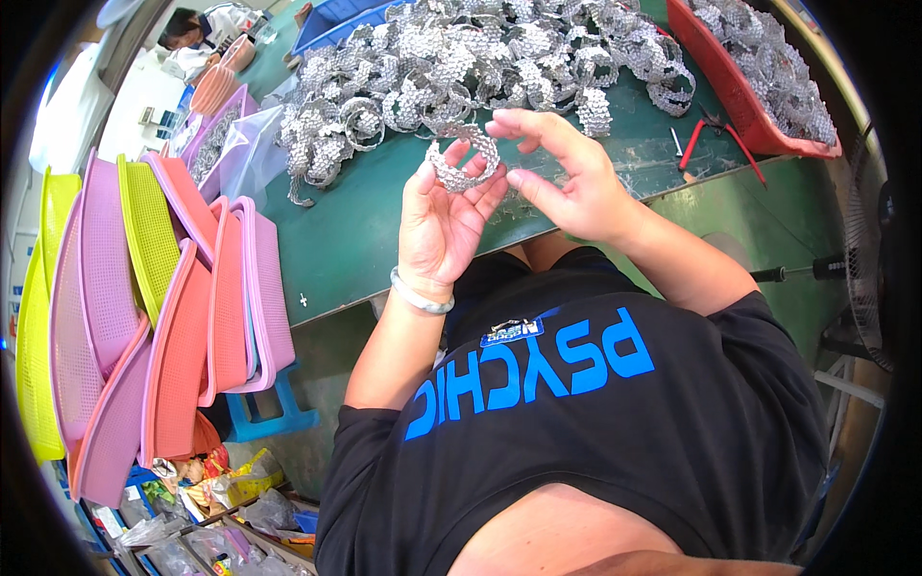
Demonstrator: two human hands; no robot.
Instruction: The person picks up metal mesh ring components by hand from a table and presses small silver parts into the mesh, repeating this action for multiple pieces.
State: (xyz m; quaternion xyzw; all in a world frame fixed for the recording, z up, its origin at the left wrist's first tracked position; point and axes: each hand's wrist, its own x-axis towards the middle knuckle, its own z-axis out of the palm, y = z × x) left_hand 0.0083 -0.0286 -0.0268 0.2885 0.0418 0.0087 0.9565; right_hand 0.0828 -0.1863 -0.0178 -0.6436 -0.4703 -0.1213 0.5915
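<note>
The left hand [440, 223] has its grip closed on a silver mesh ring [464, 160], pinching it between thumb and fingertips just above the near edge of the green worktop [355, 240]. The right hand [569, 178] is at the ring's right side, its grip open, fingers spread and one fingertip touching the ring. Behind them lies a heap of similar rings [461, 67], with a red tray [740, 106] to the right and red-handled pliers [715, 144] beside it.
</note>
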